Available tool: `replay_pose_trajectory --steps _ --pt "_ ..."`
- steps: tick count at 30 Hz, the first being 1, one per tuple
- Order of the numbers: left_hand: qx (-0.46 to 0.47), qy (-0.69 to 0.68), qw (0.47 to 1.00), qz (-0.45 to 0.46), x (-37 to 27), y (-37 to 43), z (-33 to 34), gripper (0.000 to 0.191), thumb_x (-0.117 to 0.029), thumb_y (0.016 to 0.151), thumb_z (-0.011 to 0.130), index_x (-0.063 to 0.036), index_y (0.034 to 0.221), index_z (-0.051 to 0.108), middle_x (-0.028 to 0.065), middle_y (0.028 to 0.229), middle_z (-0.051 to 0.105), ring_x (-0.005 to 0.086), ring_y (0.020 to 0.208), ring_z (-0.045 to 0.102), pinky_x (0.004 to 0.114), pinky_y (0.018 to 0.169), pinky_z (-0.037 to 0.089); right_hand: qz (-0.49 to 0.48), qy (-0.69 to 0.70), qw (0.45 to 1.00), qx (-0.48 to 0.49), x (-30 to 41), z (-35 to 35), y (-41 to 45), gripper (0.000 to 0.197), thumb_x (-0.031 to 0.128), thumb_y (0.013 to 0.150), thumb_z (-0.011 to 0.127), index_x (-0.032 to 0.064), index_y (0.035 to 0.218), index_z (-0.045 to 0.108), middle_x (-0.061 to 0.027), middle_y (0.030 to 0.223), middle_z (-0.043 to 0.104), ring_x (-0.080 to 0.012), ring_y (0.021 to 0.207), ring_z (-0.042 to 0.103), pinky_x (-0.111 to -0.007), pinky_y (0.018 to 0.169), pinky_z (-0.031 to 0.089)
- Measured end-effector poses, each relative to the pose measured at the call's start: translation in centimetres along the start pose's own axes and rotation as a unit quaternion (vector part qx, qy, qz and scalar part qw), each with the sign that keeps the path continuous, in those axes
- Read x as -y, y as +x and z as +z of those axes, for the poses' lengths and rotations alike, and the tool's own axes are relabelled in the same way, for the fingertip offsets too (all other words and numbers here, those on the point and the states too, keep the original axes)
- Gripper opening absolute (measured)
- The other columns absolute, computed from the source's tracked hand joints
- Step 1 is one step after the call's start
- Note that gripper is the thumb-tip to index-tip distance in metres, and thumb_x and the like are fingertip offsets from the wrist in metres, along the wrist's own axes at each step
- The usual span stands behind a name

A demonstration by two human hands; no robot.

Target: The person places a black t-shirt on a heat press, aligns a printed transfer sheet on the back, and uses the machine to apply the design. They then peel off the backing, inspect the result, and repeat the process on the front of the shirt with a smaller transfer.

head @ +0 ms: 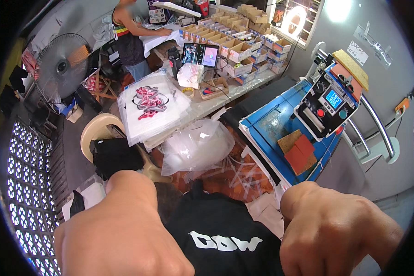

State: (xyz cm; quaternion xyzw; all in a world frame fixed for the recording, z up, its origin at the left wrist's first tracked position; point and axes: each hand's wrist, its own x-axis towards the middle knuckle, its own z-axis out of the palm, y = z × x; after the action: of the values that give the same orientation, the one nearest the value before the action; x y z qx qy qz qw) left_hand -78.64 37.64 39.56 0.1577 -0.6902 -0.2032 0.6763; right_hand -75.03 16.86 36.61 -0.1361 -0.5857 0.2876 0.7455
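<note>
A black T-shirt (224, 217) with white printed lettering hangs low in front of me, between my two fists. My left hand (124, 234), large at the lower left, is closed, apparently at the shirt's left edge; its fingertips are hidden. On the other side my right hand (331, 231) is also closed beside the shirt, its grip on the cloth partly hidden behind the knuckles. To the right stands a heat press with a lit control box (326, 103) and a blue top (265, 120), on which lie a reddish pad (299, 154) and a brown piece.
Printed transfer sheets (134, 127) lie on the table ahead, above a clear plastic bag (200, 145). Black folded cloth (115, 155) rests on a beige plastic chair (93, 127). Further off are cardboard bins (239, 51), a tablet (200, 55), a fan (62, 67) and a person (129, 38).
</note>
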Motion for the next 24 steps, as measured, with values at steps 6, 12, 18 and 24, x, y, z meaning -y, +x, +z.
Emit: replay_pose_trajectory --steps 6,12,18,24 --pt "0.006 -0.025 0.999 0.036 0.1 -0.7 0.4 0.008 -0.004 0.09 0.056 -0.011 0.087 0.059 0.008 0.06 0.047 0.0169 0.043 0.043 0.032 0.038 0.026 -0.007 0.032 0.999 0.026 -0.1 0.9 0.3 0.021 0.012 0.094 0.058 0.0038 0.112 0.048 -0.011 0.052 0.047 -0.0219 0.037 0.044 -0.031 0.04 0.033" --pt "0.018 -0.041 0.998 0.041 0.7 -0.9 0.5 0.009 -0.003 0.09 0.055 -0.0103 0.088 0.06 0.0079 0.06 0.047 0.017 0.043 0.044 0.032 0.039 0.026 -0.003 0.036 0.999 0.029 -0.5 1.5 0.6 0.018 0.012 0.095 0.056 0.0044 0.109 0.049 -0.0112 0.053 0.047 -0.0227 0.038 0.044 -0.032 0.04 0.033" --pt "-0.002 -0.062 0.997 0.047 1.6 -1.6 0.8 0.009 -0.003 0.09 0.055 -0.0096 0.088 0.06 0.0078 0.06 0.047 0.017 0.043 0.044 0.031 0.039 0.027 -0.004 0.055 0.998 0.008 -1.6 0.7 0.0 0.015 0.013 0.095 0.054 0.0051 0.107 0.05 -0.0115 0.054 0.046 -0.0235 0.039 0.043 -0.033 0.04 0.032" --pt "-0.003 -0.085 0.996 0.037 2.4 -1.4 -0.1 0.009 -0.003 0.091 0.054 -0.0089 0.089 0.061 0.0077 0.06 0.047 0.017 0.044 0.045 0.031 0.039 0.027 0.001 0.058 0.998 -0.005 -2.4 -0.3 -0.4 0.012 0.014 0.096 0.053 0.0057 0.104 0.051 -0.0117 0.055 0.046 -0.0243 0.04 0.043 -0.034 0.04 0.032"
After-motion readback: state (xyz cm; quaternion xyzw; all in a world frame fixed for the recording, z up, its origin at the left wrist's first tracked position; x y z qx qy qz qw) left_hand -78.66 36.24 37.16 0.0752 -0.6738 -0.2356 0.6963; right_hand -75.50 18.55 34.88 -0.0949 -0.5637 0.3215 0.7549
